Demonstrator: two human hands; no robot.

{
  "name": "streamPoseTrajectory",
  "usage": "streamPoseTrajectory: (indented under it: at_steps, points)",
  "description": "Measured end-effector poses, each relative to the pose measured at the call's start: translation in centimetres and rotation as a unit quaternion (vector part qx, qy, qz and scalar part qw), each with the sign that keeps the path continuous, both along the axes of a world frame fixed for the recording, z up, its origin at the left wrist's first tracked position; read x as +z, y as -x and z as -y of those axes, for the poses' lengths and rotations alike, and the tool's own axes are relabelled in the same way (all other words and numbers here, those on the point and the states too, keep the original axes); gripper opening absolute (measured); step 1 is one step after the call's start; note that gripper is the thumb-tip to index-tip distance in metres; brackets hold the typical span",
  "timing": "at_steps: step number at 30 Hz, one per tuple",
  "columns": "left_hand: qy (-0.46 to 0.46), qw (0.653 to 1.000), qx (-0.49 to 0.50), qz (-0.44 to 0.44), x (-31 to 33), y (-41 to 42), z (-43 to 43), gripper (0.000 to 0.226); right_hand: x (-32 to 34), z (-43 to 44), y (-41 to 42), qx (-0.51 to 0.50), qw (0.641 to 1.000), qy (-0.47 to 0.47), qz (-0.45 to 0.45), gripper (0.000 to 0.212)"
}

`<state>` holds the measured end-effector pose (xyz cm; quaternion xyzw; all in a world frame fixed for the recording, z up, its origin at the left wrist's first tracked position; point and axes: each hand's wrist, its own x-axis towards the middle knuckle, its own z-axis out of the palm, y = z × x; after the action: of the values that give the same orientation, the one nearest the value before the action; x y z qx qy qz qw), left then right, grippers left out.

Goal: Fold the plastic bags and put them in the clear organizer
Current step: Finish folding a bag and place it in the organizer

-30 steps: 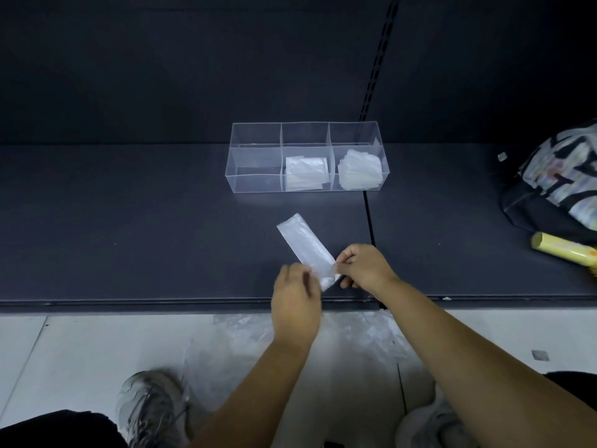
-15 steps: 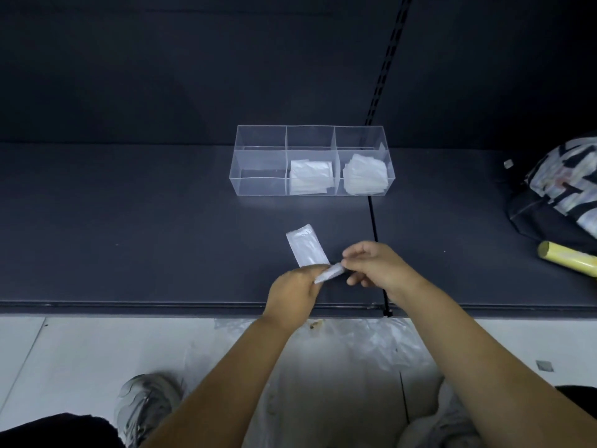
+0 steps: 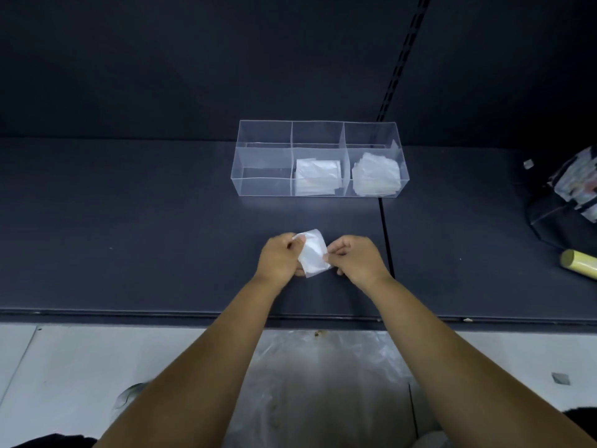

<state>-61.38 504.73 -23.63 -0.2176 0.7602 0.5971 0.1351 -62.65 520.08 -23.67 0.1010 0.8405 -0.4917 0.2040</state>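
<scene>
A small folded white plastic bag (image 3: 312, 253) sits between my two hands on the dark shelf (image 3: 145, 237). My left hand (image 3: 280, 260) pinches its left edge and my right hand (image 3: 352, 260) pinches its right edge. Behind them stands the clear organizer (image 3: 265, 184) with three compartments. Its middle compartment holds folded bags (image 3: 318, 176), its right one holds a stack of folded bags (image 3: 374, 174), and its left one is empty.
A patterned dark bag (image 3: 571, 202) and a yellow cylinder (image 3: 580, 268) lie at the shelf's right. Loose clear plastic bags (image 3: 323, 383) lie on the pale floor below the shelf edge, between my arms. A grey shoe (image 3: 129, 399) shows at the lower left.
The long folded strip has been folded up into a small square packet. Both hands have moved forward onto the shelf with it and now hold it from either side.
</scene>
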Motion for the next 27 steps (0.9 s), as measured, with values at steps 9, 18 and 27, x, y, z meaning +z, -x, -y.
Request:
streamPoseTrajectory:
  at_steps: [9, 18, 27]
  points:
    - [0.442, 0.820, -0.290, -0.220, -2.5, -2.3, 0.1, 0.051, -0.2, 0.5, 0.1, -0.015, 1.000, -0.019, -0.002, 0.012]
    - [0.505, 0.799, -0.316, -0.083, -3.9, -2.4, 0.2, 0.086, 0.3, 1.4, -2.3, -0.040, 0.988, -0.139, -0.060, 0.012]
    - [0.222, 0.958, -0.175, -0.054, -1.1, -3.8, 0.3, 0.098, 1.7, 1.4, -2.2, -0.035, 0.996, 0.006, -0.077, 0.020]
